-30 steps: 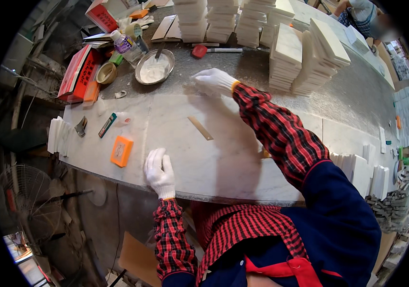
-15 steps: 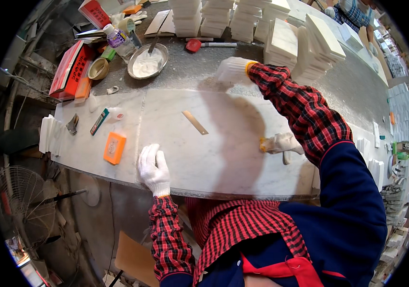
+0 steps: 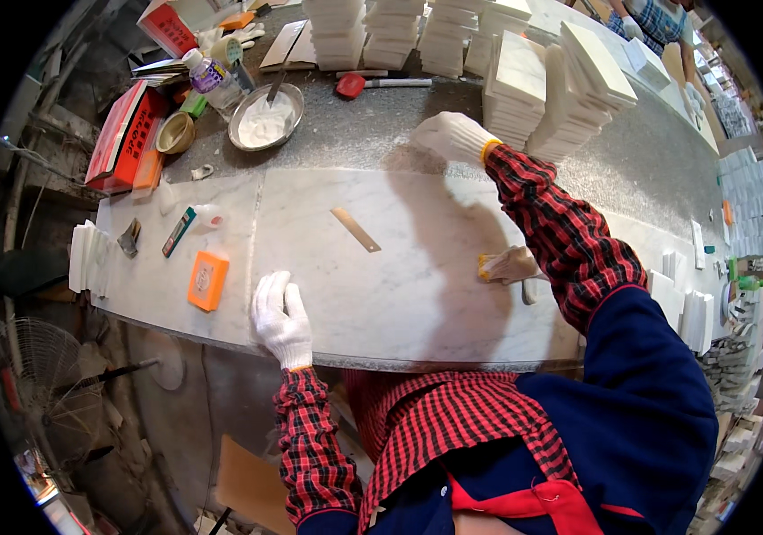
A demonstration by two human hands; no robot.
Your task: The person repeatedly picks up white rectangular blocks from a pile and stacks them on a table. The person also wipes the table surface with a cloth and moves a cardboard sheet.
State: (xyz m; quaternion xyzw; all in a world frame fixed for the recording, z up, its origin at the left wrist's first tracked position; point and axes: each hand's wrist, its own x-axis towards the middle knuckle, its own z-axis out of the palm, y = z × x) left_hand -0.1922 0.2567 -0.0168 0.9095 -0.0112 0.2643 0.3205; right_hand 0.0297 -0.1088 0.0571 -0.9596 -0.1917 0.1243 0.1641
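My left hand (image 3: 281,319), in a white knit glove, rests at the near edge of the marble slab (image 3: 310,303), its fingers loosely stretched and nothing in them. My right hand (image 3: 453,138), also gloved, reaches over the slab to the dusty grey tabletop (image 3: 346,134) behind it, palm down with the fingers out and nothing seen in them. Between the hands lies a thin brass-coloured metal strip (image 3: 356,229). Under my right forearm is a crumpled glove (image 3: 508,265) with a yellow cuff. An orange box (image 3: 208,280) sits left of my left hand.
Several stacks of white tiles (image 3: 515,85) stand beyond my right hand. At the back left are a metal bowl of white paste (image 3: 265,120), a plastic bottle (image 3: 212,78) and a red box (image 3: 127,134). A fan (image 3: 38,374) stands lower left. Another person (image 3: 653,27) is at the far right.
My right hand, blurred before, has shifted slightly right and shows more sharply. My left hand stays at the slab's near edge. The whole view has shifted a little.
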